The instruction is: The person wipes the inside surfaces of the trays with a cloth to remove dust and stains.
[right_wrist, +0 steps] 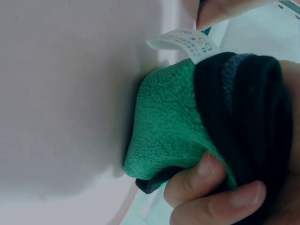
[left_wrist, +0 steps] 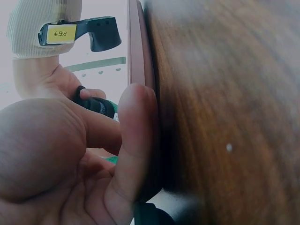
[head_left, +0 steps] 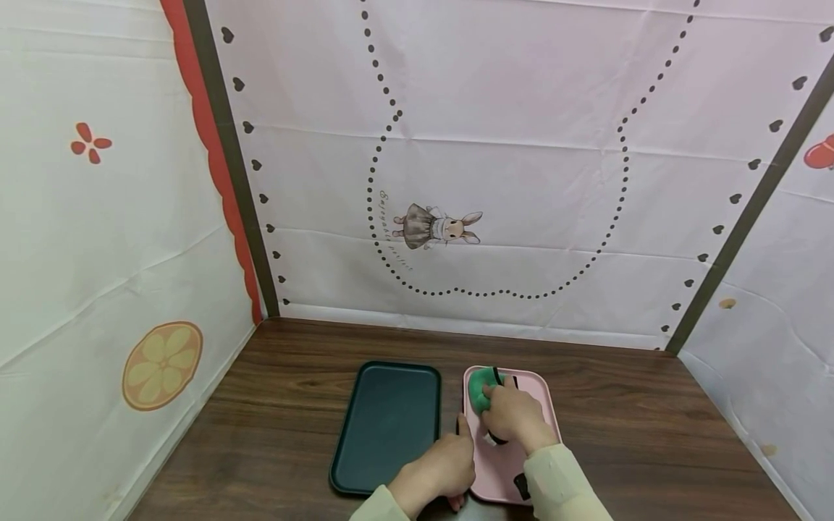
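My right hand [head_left: 515,416] grips a bunched green cloth [head_left: 481,391] with black edging over the far left part of the pink tray [head_left: 491,470]. Up close in the right wrist view, fingertips [right_wrist: 246,194] curl round the folded fleecy cloth [right_wrist: 164,117], and a white printed tag [right_wrist: 183,43] sticks out of its fold. My left hand [head_left: 446,463] lies at the near left edge of this tray, its index finger stretched along the side. In the left wrist view a straight finger [left_wrist: 137,117] rests against the tray's rim [left_wrist: 136,47].
A dark teal tray [head_left: 391,427] lies just left of the pink one on the brown wooden table [head_left: 260,405]. White printed sheets [head_left: 495,181] stand behind and at both sides. A black holder [left_wrist: 105,33] with a yellow label sits on the right wrist.
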{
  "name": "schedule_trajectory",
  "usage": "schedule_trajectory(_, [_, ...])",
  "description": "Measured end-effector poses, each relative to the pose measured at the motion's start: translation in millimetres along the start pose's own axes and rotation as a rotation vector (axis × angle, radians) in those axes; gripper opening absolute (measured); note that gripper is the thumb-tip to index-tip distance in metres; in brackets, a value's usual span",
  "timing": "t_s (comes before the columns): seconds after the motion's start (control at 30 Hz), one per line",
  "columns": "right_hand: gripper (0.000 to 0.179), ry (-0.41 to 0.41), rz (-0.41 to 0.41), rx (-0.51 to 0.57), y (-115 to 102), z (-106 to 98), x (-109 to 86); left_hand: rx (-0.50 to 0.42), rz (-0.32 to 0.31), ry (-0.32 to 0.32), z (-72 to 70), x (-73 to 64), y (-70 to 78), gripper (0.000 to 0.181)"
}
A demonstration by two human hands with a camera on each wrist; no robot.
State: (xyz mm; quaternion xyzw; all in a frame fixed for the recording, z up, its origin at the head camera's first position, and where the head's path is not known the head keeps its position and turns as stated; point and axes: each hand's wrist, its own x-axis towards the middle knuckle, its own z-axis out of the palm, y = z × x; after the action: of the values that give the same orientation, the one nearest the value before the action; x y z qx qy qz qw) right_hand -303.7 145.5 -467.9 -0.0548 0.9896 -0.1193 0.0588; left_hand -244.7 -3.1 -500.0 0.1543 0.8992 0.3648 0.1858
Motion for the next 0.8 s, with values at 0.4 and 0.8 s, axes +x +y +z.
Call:
schedule_trajectory(0.4, [0.055, -0.013, 0.014, 0.013, 1.2, -2.7, 5.2, 0.029, -0.014, 0.004, 0.1, 0.4, 1.6, 0.074])
schedule_trajectory(0.8, [0.056, -0.026, 0.01, 0.013, 1.2, -3.0, 7.9, 0.091, -0.015, 0.026, 1.6, 4.4, -0.4, 0.076])
